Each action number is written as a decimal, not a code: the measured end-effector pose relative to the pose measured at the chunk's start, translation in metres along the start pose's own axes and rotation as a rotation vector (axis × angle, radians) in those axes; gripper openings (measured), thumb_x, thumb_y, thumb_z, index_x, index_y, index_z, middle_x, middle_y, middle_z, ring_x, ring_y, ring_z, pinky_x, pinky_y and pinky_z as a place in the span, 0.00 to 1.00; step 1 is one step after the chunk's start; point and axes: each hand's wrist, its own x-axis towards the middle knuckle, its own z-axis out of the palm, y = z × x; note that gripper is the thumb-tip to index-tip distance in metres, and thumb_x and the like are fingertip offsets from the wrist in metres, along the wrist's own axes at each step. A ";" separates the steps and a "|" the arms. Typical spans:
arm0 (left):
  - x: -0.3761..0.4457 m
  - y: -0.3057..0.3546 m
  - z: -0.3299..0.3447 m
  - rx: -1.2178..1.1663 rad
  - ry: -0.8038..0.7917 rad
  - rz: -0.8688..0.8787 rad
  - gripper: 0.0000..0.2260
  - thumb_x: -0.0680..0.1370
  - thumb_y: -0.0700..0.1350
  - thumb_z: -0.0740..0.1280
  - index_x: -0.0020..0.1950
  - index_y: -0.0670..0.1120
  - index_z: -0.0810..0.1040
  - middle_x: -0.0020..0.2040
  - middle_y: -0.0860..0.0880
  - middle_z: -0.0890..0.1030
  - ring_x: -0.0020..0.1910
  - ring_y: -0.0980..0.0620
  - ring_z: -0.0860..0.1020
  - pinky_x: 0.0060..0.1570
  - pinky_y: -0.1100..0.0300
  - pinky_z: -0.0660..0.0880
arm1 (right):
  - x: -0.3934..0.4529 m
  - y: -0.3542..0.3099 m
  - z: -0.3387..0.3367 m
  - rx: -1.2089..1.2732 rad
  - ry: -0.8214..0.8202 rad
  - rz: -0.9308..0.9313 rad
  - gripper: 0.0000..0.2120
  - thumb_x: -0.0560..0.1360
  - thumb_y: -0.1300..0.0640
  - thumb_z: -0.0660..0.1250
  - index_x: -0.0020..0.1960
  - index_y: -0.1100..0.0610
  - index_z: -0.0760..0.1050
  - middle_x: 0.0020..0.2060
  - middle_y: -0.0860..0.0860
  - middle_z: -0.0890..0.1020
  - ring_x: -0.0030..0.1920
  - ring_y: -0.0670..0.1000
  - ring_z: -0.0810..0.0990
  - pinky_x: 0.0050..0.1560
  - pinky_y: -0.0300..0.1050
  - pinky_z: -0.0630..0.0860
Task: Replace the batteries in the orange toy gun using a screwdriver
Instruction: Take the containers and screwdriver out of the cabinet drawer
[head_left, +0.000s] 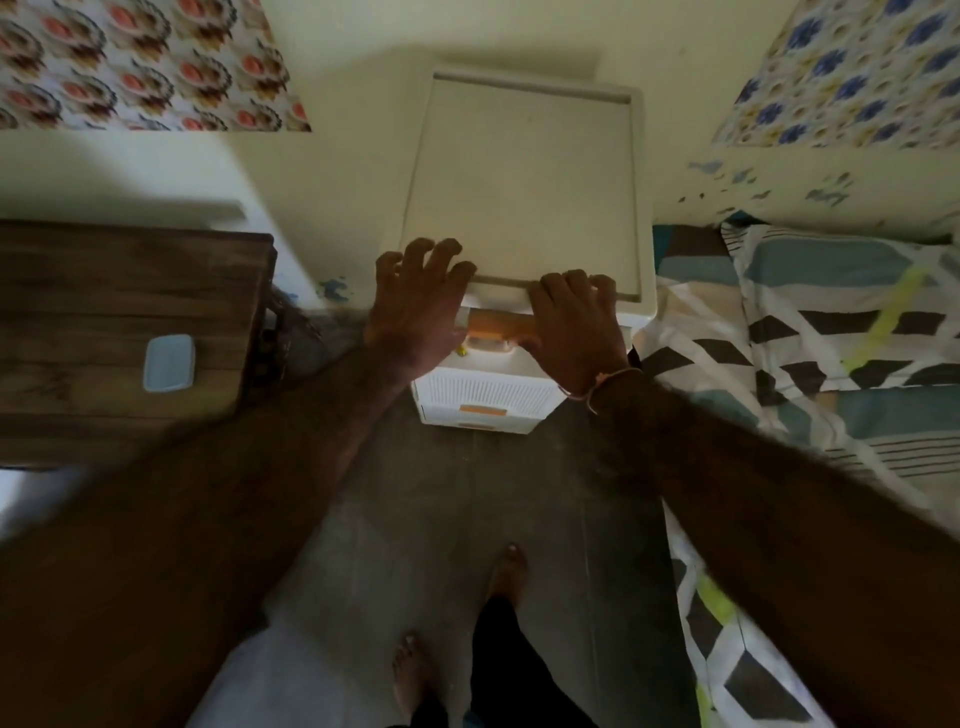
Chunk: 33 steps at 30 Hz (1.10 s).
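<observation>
I see no orange toy gun or screwdriver yet: my right hand (574, 327) curls on the white plastic drawer unit's orange top-drawer handle (498, 325), nearer than my left hand (418, 301), splayed, holding nothing, at the unit's front-left corner.

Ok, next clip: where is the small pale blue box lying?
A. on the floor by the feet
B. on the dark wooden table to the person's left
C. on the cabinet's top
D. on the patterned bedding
B: the pale blue box lies on the dark wooden table, left of the white drawer cabinet.
</observation>
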 end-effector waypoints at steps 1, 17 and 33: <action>-0.002 0.001 0.001 -0.011 0.001 -0.013 0.32 0.66 0.54 0.77 0.67 0.48 0.72 0.71 0.45 0.69 0.70 0.41 0.66 0.63 0.43 0.63 | -0.001 -0.001 0.002 0.003 0.000 0.014 0.27 0.68 0.40 0.71 0.58 0.59 0.74 0.52 0.55 0.78 0.52 0.59 0.75 0.56 0.57 0.68; -0.127 0.028 0.103 -0.668 -0.047 -0.326 0.12 0.76 0.48 0.69 0.54 0.43 0.76 0.51 0.43 0.78 0.49 0.44 0.78 0.48 0.48 0.78 | -0.091 -0.064 0.051 0.833 -0.112 0.779 0.12 0.75 0.55 0.68 0.52 0.63 0.80 0.49 0.58 0.83 0.50 0.57 0.81 0.51 0.45 0.75; -0.020 0.035 0.178 -0.614 -0.274 -0.552 0.21 0.77 0.50 0.70 0.65 0.41 0.74 0.61 0.43 0.76 0.60 0.45 0.75 0.57 0.53 0.73 | -0.007 -0.024 0.161 1.406 -0.419 1.353 0.13 0.75 0.55 0.70 0.37 0.59 0.72 0.29 0.53 0.75 0.25 0.48 0.72 0.22 0.35 0.69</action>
